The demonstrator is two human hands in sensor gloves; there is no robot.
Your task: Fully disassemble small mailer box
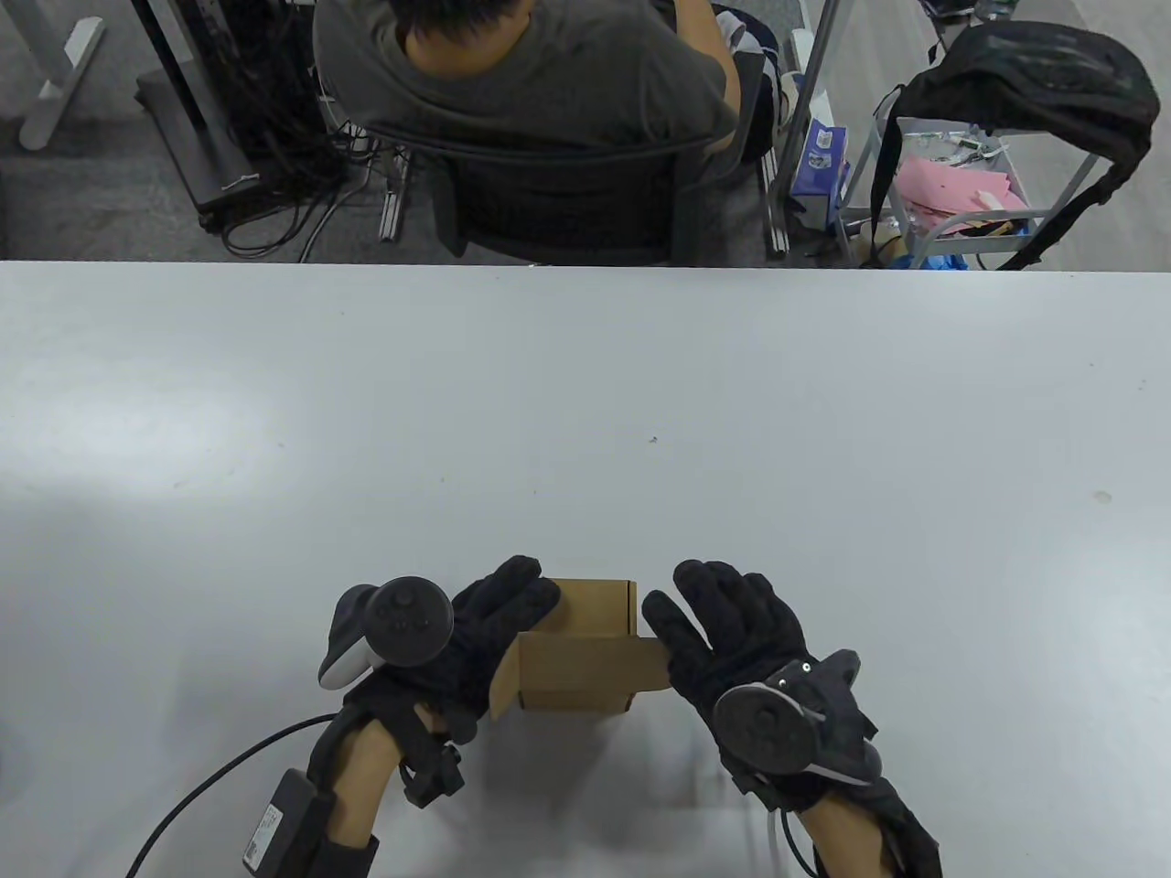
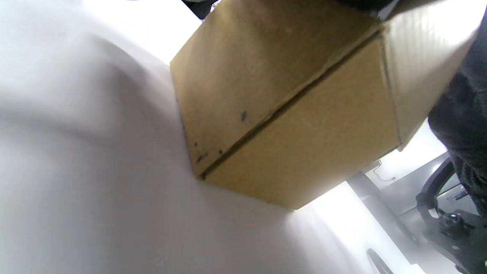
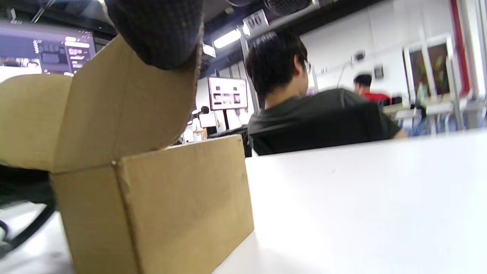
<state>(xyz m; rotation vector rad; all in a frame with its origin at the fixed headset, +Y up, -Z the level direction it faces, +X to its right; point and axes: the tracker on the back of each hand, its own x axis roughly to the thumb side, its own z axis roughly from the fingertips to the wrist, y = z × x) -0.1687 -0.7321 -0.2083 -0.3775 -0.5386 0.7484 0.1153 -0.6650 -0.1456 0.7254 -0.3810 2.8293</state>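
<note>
A small brown cardboard mailer box (image 1: 585, 672) stands on the white table (image 1: 585, 412) near the front edge, with its lid lifted and its side flaps out. My left hand (image 1: 509, 615) grips the box's left side, fingers over its far left corner. My right hand (image 1: 697, 615) is at the box's right side with fingers spread, the thumb touching the lid's right flap (image 1: 651, 660). In the right wrist view a gloved fingertip (image 3: 159, 34) rests on the raised flap's (image 3: 121, 110) upper edge above the box (image 3: 171, 205). The left wrist view shows the box's side (image 2: 289, 114) close up.
A person in a dark shirt (image 1: 531, 73) sits in a chair beyond the table's far edge. A cart with a black bag (image 1: 1034, 82) stands at the back right. A black cable (image 1: 210, 777) trails from my left wrist.
</note>
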